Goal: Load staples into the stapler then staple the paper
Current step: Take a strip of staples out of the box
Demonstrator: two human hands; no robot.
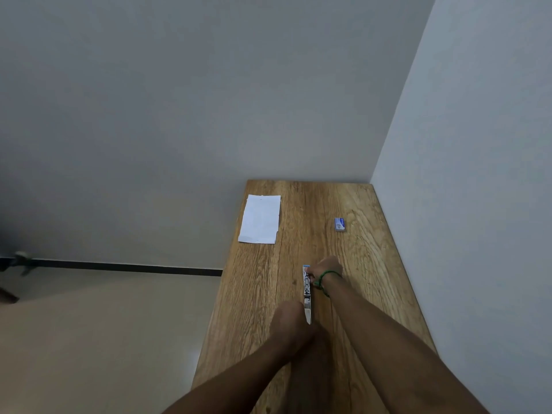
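A metal stapler [306, 294] with a blue tip lies stretched out lengthwise on the wooden table [263, 294], seemingly swung open. My left hand [291, 319] grips its near end. My right hand [327, 268], with a green cord around the wrist, holds the far end by the blue tip. White paper [260, 219] lies flat at the far left of the table. A small blue staple box [340, 224] rests at the far right, apart from both hands.
The table stands in a corner, with a grey wall behind it and a pale wall [478, 204] along its right edge. Its left edge drops to a beige floor [104, 339]. Bare wood lies between the paper and the box.
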